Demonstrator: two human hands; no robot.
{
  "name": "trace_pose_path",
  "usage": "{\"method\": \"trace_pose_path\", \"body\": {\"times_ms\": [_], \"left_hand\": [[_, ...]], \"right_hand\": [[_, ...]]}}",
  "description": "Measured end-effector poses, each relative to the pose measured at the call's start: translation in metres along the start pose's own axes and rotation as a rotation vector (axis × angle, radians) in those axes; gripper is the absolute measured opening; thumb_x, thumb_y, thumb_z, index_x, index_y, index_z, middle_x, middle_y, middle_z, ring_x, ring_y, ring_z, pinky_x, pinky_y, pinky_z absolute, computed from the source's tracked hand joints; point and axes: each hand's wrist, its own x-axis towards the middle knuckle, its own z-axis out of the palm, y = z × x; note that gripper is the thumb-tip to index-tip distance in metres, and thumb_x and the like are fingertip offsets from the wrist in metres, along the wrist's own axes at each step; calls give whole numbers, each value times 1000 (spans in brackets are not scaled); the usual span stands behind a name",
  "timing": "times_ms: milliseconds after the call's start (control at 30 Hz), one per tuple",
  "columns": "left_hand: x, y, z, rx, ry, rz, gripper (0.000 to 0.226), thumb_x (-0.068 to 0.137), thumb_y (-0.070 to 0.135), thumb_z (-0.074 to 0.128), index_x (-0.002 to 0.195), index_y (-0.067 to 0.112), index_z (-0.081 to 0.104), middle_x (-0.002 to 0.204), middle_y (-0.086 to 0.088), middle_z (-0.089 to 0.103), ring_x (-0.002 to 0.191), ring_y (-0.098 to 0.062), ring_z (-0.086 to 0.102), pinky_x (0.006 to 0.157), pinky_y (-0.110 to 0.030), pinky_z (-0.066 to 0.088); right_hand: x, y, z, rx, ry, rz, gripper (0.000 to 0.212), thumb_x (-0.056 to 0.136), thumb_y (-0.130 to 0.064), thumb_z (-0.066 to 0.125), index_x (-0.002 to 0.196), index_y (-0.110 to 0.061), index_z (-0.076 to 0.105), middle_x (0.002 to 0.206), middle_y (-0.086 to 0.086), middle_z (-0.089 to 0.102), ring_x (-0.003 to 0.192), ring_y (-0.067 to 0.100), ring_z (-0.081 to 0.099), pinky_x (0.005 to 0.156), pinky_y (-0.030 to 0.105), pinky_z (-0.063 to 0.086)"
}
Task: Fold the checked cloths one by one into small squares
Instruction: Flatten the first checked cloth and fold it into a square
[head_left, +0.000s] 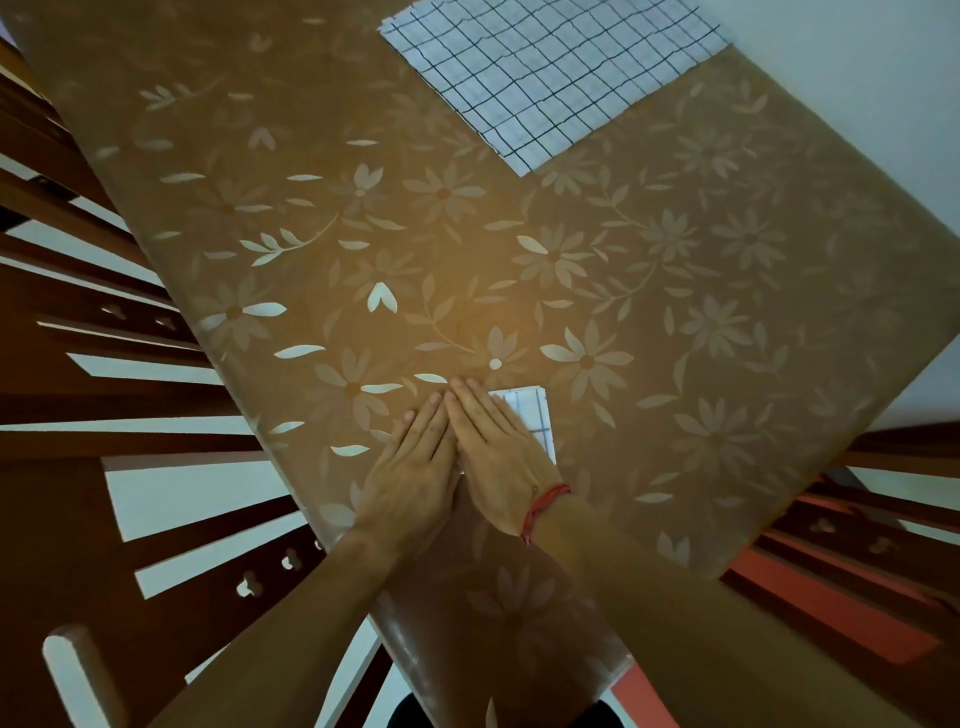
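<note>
Near lower centre, left hand (415, 470) and right hand (501, 457) lay flat, fingers straight, pressing one folded checked cloth (535, 415). One unfolded checked cloth (550, 73) lay at upper right on the floral table (675, 312).

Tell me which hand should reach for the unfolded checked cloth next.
Probably the right hand: the unfolded checked cloth lies far across the table, toward its side. The left hand could stay flat near the folded cloth.

Table (571, 270) under brown floral cover. Far end: unfolded checked cloth (550, 78) lying flat, reaching far edge. Near edge: small folded checked cloth (535, 410), mostly covered by left hand (410, 473) and right hand (498, 447) lying flat, side by side.
</note>
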Motion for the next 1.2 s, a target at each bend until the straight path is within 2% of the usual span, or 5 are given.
{"method": "trace_pose_path", "body": {"times_ms": [433,733,967,1067,1200], "left_hand": [[-1,2,1,30,-46,-30,56,97,18,21,150,1,25,159,-13,21,148,-22,15,119,-39,12],[1,1,-7,16,-89,-31,55,97,16,37,150,2,28,159,-13,22,148,-23,14,119,-39,11],[12,0,-24,-98,-110,-55,49,95,19,45,142,4,43,153,-10,36,145,-24,26,115,-40,29],[23,0,-38,-181,-99,-55,51,87,17,56,136,6,47,142,-9,46,132,-26,41,106,-41,43],[39,-1,-47,-175,-115,-54,63,73,17,67,132,8,50,130,-8,53,119,-28,48,99,-41,43]], "right_hand": [[-9,21,-2,-119,-63,19,58,101,-30,18,151,-1,20,160,14,14,149,25,8,120,41,15],[-35,60,-22,-170,-156,60,61,102,-37,18,151,-3,12,161,11,6,149,22,3,121,38,13],[-31,59,-38,-149,-174,52,67,96,-43,28,149,-3,26,158,12,21,147,24,19,117,37,17],[-24,57,-45,-117,-163,36,69,90,-43,44,147,-6,32,153,11,31,142,26,30,115,42,29],[-7,57,-54,-70,-126,40,80,76,-39,59,146,-14,32,135,3,43,123,22,40,102,36,39]]}}
